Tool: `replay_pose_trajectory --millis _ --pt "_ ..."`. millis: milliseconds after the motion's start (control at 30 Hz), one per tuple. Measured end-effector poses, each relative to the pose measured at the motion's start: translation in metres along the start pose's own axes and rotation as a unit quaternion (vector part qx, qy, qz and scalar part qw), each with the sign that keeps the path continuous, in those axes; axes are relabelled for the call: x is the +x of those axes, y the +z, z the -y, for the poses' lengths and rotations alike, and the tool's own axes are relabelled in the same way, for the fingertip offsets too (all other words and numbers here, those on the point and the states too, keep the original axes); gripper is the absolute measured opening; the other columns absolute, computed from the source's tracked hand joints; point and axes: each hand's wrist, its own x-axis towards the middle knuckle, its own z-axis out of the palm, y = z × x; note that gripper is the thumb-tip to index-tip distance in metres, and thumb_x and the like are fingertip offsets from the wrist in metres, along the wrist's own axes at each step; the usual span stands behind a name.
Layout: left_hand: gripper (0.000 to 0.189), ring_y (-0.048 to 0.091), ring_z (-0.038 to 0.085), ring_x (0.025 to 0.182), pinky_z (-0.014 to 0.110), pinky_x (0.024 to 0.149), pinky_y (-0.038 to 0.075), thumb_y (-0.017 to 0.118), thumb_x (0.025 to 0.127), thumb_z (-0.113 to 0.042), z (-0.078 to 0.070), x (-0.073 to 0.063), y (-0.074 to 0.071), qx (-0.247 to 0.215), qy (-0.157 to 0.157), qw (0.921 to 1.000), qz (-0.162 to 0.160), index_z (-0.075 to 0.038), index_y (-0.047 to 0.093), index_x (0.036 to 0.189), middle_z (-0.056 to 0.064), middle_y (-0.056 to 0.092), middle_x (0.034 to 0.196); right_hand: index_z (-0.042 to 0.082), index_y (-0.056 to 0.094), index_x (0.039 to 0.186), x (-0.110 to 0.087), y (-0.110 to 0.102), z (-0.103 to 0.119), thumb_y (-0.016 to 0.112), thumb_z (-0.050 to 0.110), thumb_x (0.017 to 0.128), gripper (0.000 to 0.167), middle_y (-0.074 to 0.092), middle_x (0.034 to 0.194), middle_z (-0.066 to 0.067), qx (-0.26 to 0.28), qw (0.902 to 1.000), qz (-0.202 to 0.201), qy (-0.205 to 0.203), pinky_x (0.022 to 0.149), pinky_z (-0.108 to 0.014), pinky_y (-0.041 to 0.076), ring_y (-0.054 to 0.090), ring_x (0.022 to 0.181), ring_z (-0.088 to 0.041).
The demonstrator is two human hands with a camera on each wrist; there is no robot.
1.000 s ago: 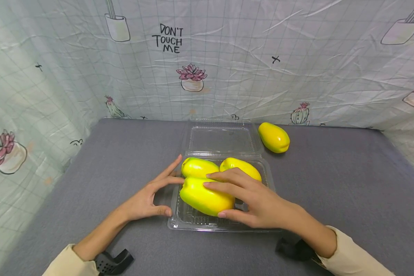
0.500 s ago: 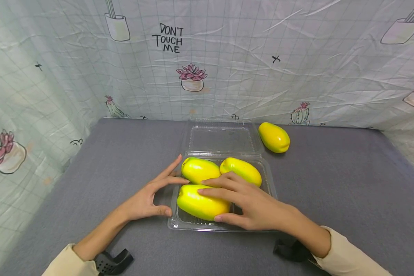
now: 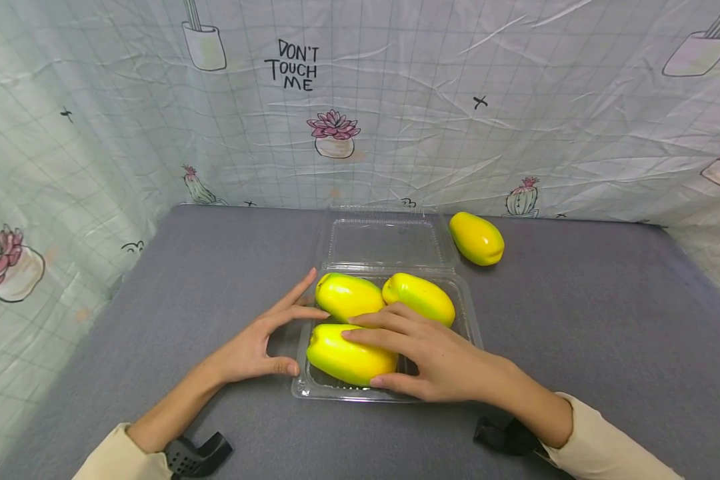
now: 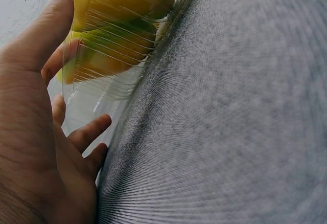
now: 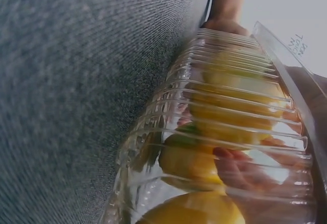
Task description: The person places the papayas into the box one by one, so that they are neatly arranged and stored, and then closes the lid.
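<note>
In the head view a clear plastic clamshell container (image 3: 336, 397) lies on the grey cloth with its lid folded back. Inside it are three yellow-green mangoes. The front mango (image 3: 349, 357) is held by my right hand (image 3: 435, 357), thumb at its near side and fingers over its top. Behind it lie the back-left mango (image 3: 348, 295) and the back-right mango (image 3: 421, 298). My left hand (image 3: 255, 347) is spread at the container's left side, thumb at the rim and a fingertip over the edge. The right wrist view shows mangoes (image 5: 232, 116) through the ribbed wall.
A further mango (image 3: 477, 239) lies outside, right of the clear lid (image 3: 389, 241). A printed curtain (image 3: 396, 100) hangs along the back and left of the grey cloth (image 3: 576, 320). Black devices sit at both wrists.
My right hand has brought the front mango slightly toward me and left, lower into the container, opening a gap from the back mangoes. My left hand has barely moved.
</note>
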Motion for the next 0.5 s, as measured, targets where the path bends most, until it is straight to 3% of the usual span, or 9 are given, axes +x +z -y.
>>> replay_pose_trajectory --millis 500 --pt "0.073 0.003 0.032 0.145 0.072 0.1 0.016 0.058 0.085 -0.064 0.0001 -0.0001 0.0001 -0.002 0.002 1.0 0.0 -0.015 0.05 0.138 0.014 0.002 0.159 0.022 0.042 0.145 -0.0015 -0.0012 0.001 0.065 0.035 0.091 0.06 0.043 0.144 0.006 -0.003 0.9997 0.018 0.018 0.104 -0.039 0.036 0.039 0.128 -0.015"
